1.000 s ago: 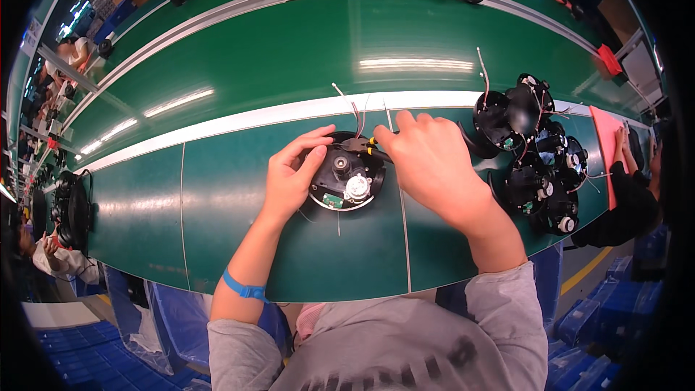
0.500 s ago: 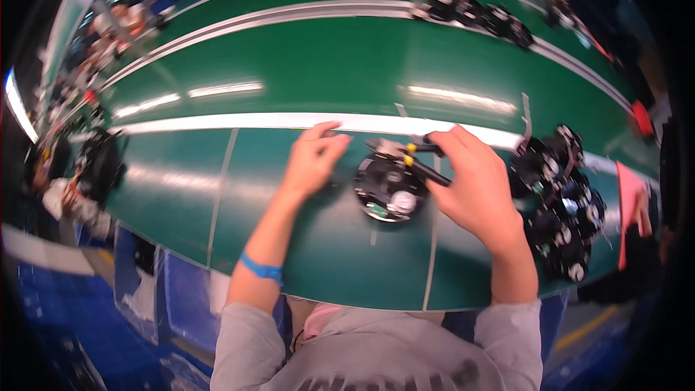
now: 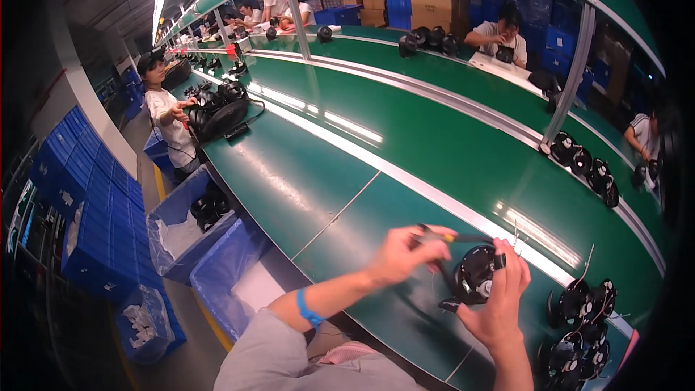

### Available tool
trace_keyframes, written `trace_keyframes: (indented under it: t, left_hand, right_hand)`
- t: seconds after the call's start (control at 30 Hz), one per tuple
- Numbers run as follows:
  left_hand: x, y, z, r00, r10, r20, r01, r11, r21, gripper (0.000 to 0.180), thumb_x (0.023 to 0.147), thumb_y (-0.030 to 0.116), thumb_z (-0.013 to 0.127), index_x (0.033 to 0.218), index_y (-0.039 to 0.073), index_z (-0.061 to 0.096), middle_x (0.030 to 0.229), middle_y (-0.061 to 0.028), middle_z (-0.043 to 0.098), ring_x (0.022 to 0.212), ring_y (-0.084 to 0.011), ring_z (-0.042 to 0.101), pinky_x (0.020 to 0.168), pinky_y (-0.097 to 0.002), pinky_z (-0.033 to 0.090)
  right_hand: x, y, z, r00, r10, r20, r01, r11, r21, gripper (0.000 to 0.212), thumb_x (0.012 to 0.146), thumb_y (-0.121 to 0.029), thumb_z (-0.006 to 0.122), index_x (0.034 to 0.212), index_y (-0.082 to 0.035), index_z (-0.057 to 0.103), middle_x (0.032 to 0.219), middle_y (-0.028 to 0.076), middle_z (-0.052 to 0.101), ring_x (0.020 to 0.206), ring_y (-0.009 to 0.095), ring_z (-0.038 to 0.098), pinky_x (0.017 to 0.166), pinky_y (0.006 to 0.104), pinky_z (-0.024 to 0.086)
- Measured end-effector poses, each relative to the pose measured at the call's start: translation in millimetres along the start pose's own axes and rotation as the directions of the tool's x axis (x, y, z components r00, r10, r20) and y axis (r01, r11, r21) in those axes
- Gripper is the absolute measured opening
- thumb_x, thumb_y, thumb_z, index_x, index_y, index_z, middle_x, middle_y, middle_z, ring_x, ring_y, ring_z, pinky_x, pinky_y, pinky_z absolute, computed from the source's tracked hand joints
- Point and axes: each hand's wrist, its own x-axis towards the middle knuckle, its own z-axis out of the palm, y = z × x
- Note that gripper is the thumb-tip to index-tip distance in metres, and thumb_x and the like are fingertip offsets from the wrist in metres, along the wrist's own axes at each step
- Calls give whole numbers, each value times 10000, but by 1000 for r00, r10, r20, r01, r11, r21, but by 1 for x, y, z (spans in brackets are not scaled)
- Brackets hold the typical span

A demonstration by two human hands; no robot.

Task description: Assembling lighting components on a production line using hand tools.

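Observation:
A round black housing (image 3: 472, 269) with a small silvery disc lies on the green bench in front of me. Above and beside it is a black-handled, pliers-like tool (image 3: 474, 238) with a yellow joint, its handles spread wide and blurred. My left hand (image 3: 409, 255), a blue band on its wrist, pinches the tool near the yellow part. At the housing's right, my right hand (image 3: 499, 304) has its thumb and fingers spread apart, with black ends at the fingertips that look like the tool's handles. Exactly how the fingers touch them is blurred.
Several similar black units (image 3: 575, 333) with thin wires crowd the bench at right. More black parts (image 3: 221, 112) are piled at far left beside a co-worker (image 3: 170, 116). Blue lined bins (image 3: 232, 275) stand below the bench's left edge. A metal post (image 3: 572, 76) rises beyond.
My view has turned left and up, showing the aisle and co-workers. My left hand, formerly apart with fingers open, now grips the tool. The tool's handles are spread wider.

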Motion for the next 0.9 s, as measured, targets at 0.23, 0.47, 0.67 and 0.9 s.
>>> trace_keyframes:
  t: [0.23,0.47,0.67,0.9]
  left_hand:
    - [13,76,-247,570,342,-747,-290,935,206,193,944,219,657,959,27,646,805,-79,676,633,-122,639,602,-251,550]
    - [-54,164,-526,-130,424,-896,-326,836,442,189,887,76,658,852,-95,587,816,-152,650,673,-246,689,597,-297,627]
    - [-69,175,-574,-145,441,-886,-287,838,464,201,911,90,643,841,-88,584,766,-179,656,604,-246,677,562,-290,612]
    - [-89,172,-645,-224,418,-880,-303,828,471,245,847,57,718,834,-153,593,875,-200,653,685,-262,688,604,-333,655]
  right_hand:
    - [-7,31,-32,977,189,-102,-188,982,21,741,685,19,696,1367,74,412,1354,238,508,1233,403,490,1036,446,378]
    - [-24,54,-5,918,374,133,-378,722,580,575,760,61,652,1308,50,475,1174,174,634,880,187,672,704,275,520]
    - [-63,55,-5,833,523,178,-512,610,605,555,795,34,644,1321,40,464,1144,170,637,847,179,681,713,267,500]
    - [-86,50,-19,737,647,194,-550,408,729,505,836,49,583,1325,35,457,1178,192,608,843,200,653,793,320,522]
